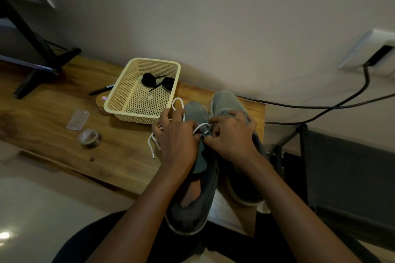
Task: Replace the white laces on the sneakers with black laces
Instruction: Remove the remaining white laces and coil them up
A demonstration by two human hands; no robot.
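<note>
The left hand [177,136] curls round the loose white lace [152,141], and the right hand [232,134] pinches a loop of it over the near grey sneaker [192,211] on the wooden table [53,113]. The second sneaker [224,100] lies just beside it. Beyond, two coiled black laces [149,80] rest in the cream basket [136,114].

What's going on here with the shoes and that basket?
A person is unlacing a grey sneaker on a wooden table. The left hand and right hand both pinch the white lace near the eyelets, and a loose length of it trails off to the left. A second sneaker sits beside the first. Two coiled black laces lie untouched in the cream basket behind.
</note>
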